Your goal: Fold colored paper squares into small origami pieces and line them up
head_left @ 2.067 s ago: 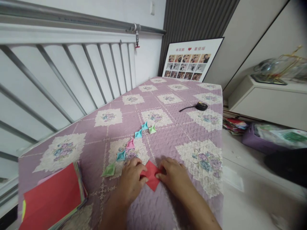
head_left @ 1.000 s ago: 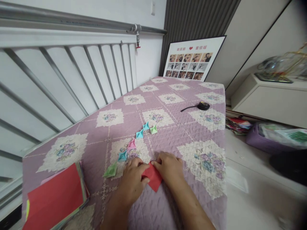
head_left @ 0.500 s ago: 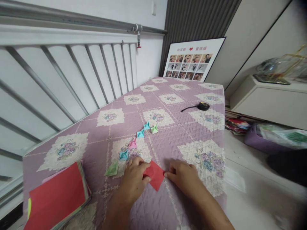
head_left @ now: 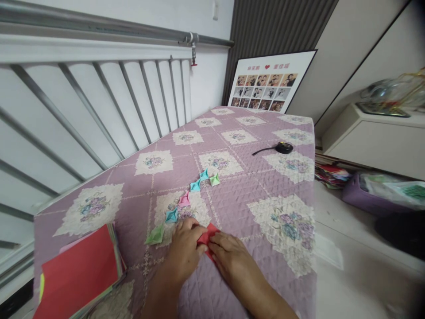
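Observation:
A small square of red paper (head_left: 212, 229) lies on the tablecloth, partly covered by both hands. My left hand (head_left: 186, 248) pinches its left corner between thumb and fingers. My right hand (head_left: 231, 258) lies over the right side of the paper, fingers together and pressing on it, with the right corner brought over toward the left. Just beyond my left hand sit folded paper pieces: a green one (head_left: 155, 235), a blue one (head_left: 171, 215) and a pink one (head_left: 184, 199). Farther along the row are two more blue pieces (head_left: 195, 185) and a light green one (head_left: 214, 179).
A stack of coloured paper (head_left: 81, 270), red on top, rests at the table's left front. A black tape-measure-like object (head_left: 283, 147) with a strap lies toward the back right. A white radiator (head_left: 99, 106) borders the left side; a purple bin (head_left: 360, 195) stands at right.
My right hand has moved left from the paper's right corner and now covers that side, folding the corner over. My left hand keeps its hold in nearly the same place.

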The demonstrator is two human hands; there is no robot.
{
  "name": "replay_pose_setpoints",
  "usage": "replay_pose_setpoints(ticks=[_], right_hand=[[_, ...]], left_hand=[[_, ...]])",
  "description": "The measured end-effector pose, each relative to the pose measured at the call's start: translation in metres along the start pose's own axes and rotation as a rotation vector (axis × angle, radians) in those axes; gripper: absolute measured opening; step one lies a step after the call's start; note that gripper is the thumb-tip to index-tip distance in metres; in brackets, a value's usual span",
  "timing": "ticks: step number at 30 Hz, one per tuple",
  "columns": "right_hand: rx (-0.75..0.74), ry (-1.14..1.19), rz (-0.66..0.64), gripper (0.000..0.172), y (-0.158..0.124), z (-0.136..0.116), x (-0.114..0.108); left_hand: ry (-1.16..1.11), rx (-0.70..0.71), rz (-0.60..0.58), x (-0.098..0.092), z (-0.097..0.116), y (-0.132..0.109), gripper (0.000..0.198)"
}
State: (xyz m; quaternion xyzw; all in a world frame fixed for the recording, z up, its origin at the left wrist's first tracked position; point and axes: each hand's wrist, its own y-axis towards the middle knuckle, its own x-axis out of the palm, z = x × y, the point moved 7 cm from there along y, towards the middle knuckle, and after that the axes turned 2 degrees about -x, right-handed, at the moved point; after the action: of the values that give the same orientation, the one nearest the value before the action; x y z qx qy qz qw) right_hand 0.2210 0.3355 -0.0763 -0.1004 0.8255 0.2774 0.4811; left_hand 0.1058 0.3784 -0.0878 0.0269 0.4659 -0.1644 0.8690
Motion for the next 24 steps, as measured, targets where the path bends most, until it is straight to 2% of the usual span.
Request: replay_pose_setpoints(ticks=[5,8,18,24], right_hand=[[0.083,0.011,-0.122,0.022,0.001,0.004,0.005],[0.122,0.023,-0.151,0.023,0.002,0.004,0.005],[0.223,0.07,-0.161,0.028,0.011,0.013,0.003],[0.41,0.008,-0.095,0.047,0.021,0.031,-0.002]], left_hand=[[-0.034,0.008,0.012,-0.002,-0.003,0.001,0.034],[-0.052,0.011,0.011,-0.002,-0.005,0.001,0.036],[-0.074,0.036,0.019,-0.005,-0.002,0.0,0.033],[-0.045,0.036,0.036,-0.005,-0.002,0.0,0.034]])
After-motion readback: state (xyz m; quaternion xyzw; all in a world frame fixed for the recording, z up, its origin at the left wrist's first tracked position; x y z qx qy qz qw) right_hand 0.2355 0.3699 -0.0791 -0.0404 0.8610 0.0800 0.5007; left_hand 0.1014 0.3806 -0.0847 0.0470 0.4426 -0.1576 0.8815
